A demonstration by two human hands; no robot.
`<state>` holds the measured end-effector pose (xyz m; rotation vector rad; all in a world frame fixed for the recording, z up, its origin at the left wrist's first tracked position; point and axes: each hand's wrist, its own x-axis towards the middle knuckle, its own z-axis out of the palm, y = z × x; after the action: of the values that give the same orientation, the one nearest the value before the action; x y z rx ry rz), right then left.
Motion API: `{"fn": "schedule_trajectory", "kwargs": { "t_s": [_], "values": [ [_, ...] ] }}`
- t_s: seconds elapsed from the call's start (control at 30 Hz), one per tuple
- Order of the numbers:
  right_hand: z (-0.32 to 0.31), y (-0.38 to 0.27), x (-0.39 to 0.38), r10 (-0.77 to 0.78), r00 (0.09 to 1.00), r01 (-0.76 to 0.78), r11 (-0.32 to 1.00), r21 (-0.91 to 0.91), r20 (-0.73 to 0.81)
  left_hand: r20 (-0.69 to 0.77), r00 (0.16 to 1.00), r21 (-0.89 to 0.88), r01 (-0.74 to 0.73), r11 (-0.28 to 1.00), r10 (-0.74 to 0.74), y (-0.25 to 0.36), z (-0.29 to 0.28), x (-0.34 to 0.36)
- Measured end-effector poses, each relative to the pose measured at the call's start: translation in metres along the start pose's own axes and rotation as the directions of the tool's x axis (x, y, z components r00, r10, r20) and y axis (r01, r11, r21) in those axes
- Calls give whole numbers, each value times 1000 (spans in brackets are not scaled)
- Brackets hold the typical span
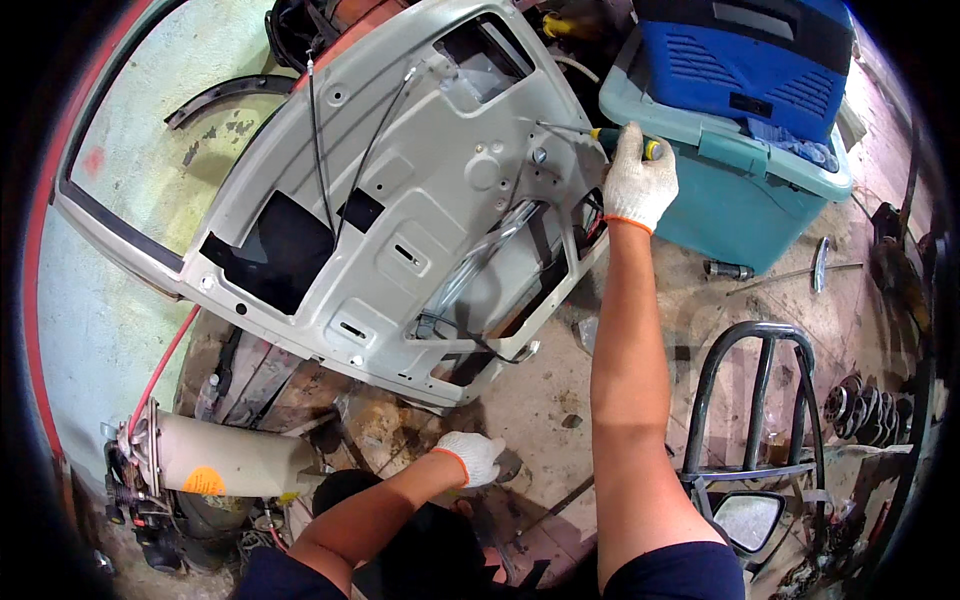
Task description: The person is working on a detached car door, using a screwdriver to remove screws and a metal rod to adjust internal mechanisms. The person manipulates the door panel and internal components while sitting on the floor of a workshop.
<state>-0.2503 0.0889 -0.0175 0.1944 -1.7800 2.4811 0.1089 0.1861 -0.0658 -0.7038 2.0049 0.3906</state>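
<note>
A pale grey car door (400,195) leans in front of me, its inner side with cut-outs and two black cables facing up. My right hand (640,182), in a white knit glove with an orange cuff, is closed around the screwdriver (608,138) by its green and yellow handle. The screwdriver's thin shaft points left and its tip is at the door's upper right part; whether it touches the metal, I cannot tell. Low in the middle, my left hand (472,458), gloved alike, is curled below the door's lower edge, above the floor. What it holds, if anything, is hidden.
At the upper right a blue case (745,60) rests on a teal lidded bin (720,210). A black tubular rack (755,400) and a side mirror (750,520) lie lower right, near a coil spring (865,412). A beige tank (235,455) stands lower left.
</note>
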Motion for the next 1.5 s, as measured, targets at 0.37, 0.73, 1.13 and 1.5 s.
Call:
{"fn": "schedule_trajectory", "kwargs": {
  "t_s": [0.37, 0.73, 1.13, 1.5],
  "values": [
    [0, 6, 8, 3, 1000, -3, 1000, -18, 3, -27, 999, -4, -24, 1000, 24, -10, 11, 8],
    [0, 12, 12, 11, 1000, -11, 1000, -16, -6, -40, 999, -5, -25, 1000, 24, -9, 9, 8],
    [2, 5, 5, -112, 994, 112, 994, 10, -13, -16, 1000, 7, 2, 1000, -2, -10, 9, 6],
    [-2, -6, 1, -78, 996, 75, 996, -46, -49, -4, 1000, -1, -1, 1000, 1, -7, 5, 4]
  ]
}}
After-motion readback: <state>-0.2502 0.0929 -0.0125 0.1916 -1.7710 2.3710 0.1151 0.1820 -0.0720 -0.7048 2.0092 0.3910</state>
